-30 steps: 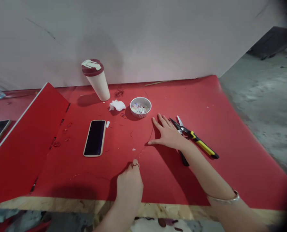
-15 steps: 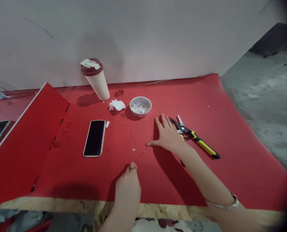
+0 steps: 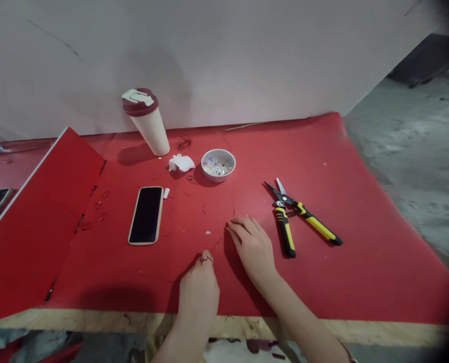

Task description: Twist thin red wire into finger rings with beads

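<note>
Red thread (image 3: pixel 217 244) runs slantwise between the person's two hands, low over the red table cover (image 3: pixel 364 262), near its front edge. Left hand (image 3: pixel 199 288): fingers curled in, thumb and forefinger pinching the near end; ring (image 3: pixel 207 259) on it. Right hand (image 3: pixel 252 248): fingertips drawn together on the far end; exact finger contact too small to tell. Faint line of thread continues past the right fingertips towards the bowl (image 3: pixel 218 178), which holds small beads (image 3: pixel 217 165). Cutters (image 3: pixel 285 201) lie right of the right hand, handles spread, blades pointing away, not touched. Phone (image 3: pixel 146 216) lies flat, left of the left hand, small white piece (image 3: pixel 166 193) just beside it. Behind: crumpled tissue (image 3: pixel 181 163), then lidded cup (image 3: pixel 151 126), upright.
</note>
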Available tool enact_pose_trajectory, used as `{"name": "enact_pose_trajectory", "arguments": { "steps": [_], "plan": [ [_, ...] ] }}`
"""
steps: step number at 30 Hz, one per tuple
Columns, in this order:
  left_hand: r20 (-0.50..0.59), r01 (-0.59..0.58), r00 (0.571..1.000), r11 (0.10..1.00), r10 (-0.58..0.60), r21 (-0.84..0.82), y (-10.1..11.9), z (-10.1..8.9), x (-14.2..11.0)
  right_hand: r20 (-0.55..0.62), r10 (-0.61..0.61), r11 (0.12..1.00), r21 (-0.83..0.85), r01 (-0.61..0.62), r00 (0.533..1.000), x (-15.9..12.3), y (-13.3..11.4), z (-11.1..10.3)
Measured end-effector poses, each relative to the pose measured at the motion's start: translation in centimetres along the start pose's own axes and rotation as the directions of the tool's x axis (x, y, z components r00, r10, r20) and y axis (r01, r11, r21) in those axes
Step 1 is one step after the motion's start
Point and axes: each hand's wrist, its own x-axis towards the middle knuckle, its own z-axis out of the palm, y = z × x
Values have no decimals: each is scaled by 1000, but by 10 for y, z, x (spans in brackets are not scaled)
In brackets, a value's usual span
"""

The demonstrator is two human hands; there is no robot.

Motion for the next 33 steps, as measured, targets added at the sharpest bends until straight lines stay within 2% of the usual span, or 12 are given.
{"name": "enact_pose_trajectory", "arguments": {
  "steps": [4,11,15,17,20,25,29,33],
  "plan": [
    [6,-10,1000,1000,10,-13,0,1,0,31,-37,999,-13,37,999,-14,0,0],
    [-17,-37,999,999,37,-6,-1,3,-1,142,100,994,-67,-91,985,-23,-4,-14],
    [-39,-34,999,999,35,34,-2,-4,-7,213,101,989,-131,-74,972,-19,-14,-17],
    [-49,-28,998,996,33,87,-5,-9,-13,236,94,985,-163,-56,967,-17,-23,-14],
    [3,-34,999,987,34,159,-15,-15,-23,245,118,983,-164,-78,962,-20,-35,-4],
    [62,67,995,992,-74,108,-32,-14,-29,235,178,977,-159,-142,956,-26,-47,11],
    [45,77,996,995,-80,64,-34,-6,-26,270,221,965,-198,-171,937,-21,-50,9],
    [0,36,999,997,-36,65,-22,-1,-15,330,253,954,-241,-178,910,-2,-39,2]
  ]
}}
